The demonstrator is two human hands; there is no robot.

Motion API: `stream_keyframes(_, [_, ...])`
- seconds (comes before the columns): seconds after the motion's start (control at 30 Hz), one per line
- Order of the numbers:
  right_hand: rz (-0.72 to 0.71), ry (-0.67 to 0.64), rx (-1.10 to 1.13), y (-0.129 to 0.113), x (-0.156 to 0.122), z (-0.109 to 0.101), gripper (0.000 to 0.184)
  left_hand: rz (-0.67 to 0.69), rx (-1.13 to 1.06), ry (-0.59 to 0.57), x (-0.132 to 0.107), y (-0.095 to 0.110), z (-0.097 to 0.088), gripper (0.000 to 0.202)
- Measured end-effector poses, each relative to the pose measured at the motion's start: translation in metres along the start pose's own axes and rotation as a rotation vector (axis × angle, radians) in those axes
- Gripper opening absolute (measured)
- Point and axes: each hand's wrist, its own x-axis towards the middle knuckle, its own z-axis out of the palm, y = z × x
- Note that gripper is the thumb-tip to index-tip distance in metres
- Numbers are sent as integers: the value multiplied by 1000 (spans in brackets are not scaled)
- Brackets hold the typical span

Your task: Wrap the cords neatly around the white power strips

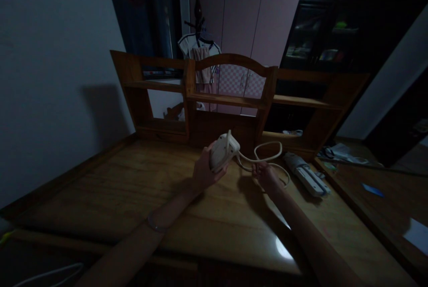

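My left hand (204,172) is wrapped around a white power strip (221,151), lifted above the wooden desk. Small dark spots dot its pale casing, and a stretch of its cord crosses over it. From there the white cord (269,158) runs to the right in loose loops. My right hand (264,174) has its fingers closed on this cord, a little way to the right of the strip. Another long white device (307,177), with a grey wrapped end, lies on the desk to the right of my right hand.
The wooden desk (110,189) carries an open shelf unit (230,99) along its back edge. A brown surface (394,189) adjoins on the right, with a blue card (372,189) and white paper (416,235). Beyond stand a pink wardrobe (240,14) and a coat stand (198,10).
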Motion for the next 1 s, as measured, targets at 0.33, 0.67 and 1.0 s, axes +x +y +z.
stream_keyframes(0.33, [-281,19,-695,-9,-25,20,26,21,-15,-28,0,1,1,77])
stream_keyframes(0.67, [-759,129,-921,-51,-49,21,12,-3,10,-45,-2,-2,4,76])
stream_keyframes(1.0, [-643,-312,-1034,-34,-37,25,30,22,-98,-201,-10,20,11,78])
